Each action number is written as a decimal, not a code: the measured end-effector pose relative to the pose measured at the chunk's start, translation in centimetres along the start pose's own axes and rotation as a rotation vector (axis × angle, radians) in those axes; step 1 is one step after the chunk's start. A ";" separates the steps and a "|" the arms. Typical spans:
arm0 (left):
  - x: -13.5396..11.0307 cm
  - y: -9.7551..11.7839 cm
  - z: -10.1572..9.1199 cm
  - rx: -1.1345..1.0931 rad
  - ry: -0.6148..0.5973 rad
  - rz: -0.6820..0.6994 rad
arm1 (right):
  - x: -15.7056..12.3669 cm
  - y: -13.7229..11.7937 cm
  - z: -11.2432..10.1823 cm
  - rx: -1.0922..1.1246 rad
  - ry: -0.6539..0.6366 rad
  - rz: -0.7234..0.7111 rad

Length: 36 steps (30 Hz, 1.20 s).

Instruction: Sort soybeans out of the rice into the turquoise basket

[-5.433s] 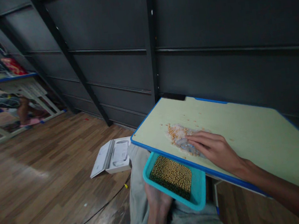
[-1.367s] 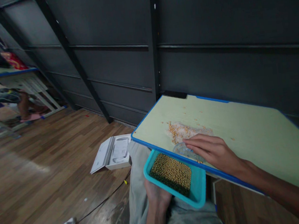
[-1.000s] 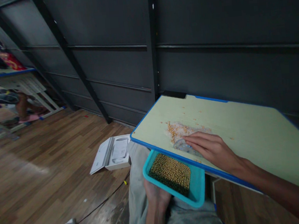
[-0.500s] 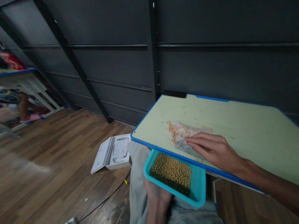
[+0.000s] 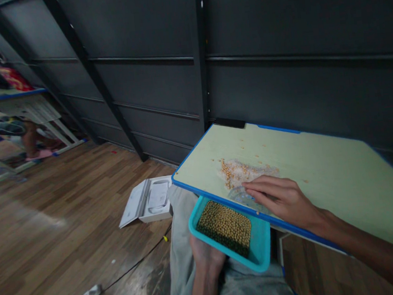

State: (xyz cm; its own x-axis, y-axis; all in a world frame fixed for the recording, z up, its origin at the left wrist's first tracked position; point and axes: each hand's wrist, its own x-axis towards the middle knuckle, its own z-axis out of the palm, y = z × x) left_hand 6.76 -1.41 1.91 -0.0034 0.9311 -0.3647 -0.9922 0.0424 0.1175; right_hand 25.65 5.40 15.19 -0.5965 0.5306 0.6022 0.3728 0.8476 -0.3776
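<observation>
My right hand (image 5: 282,198) lies flat on the pale green table (image 5: 327,172), fingers stretched out and pressed on a clear plastic bag (image 5: 240,193) near the front blue edge. A patch of yellow beans and white grains (image 5: 237,171) is spread just beyond the fingertips. Below the table edge, my left hand (image 5: 206,259) holds a turquoise tray (image 5: 261,250) from underneath, over my lap. The tray is filled with yellow-green beans (image 5: 226,226).
A dark panelled wall stands right behind the table. On the wooden floor to the left lie an open white box (image 5: 148,204) and a thin cable (image 5: 138,262). Another person's legs (image 5: 30,138) show by a far-left table.
My right hand slid slightly back and forth near the table's front edge with the plastic bag under it. The tray and my left hand stayed put.
</observation>
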 end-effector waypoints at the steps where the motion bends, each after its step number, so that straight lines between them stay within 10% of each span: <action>1: 0.0 0.0 0.0 -0.001 -0.006 -0.004 | 0.0 0.0 0.0 0.006 -0.001 0.000; 36: -0.1 0.1 0.2 -0.023 -0.001 -0.004 | -0.1 0.7 -0.1 -0.090 -0.060 0.046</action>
State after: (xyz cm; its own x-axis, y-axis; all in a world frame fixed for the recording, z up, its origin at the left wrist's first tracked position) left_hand 6.68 -1.42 2.11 0.0008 0.9315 -0.3638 -0.9948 0.0377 0.0944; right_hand 26.04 5.92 15.00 -0.6181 0.5700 0.5413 0.4610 0.8206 -0.3377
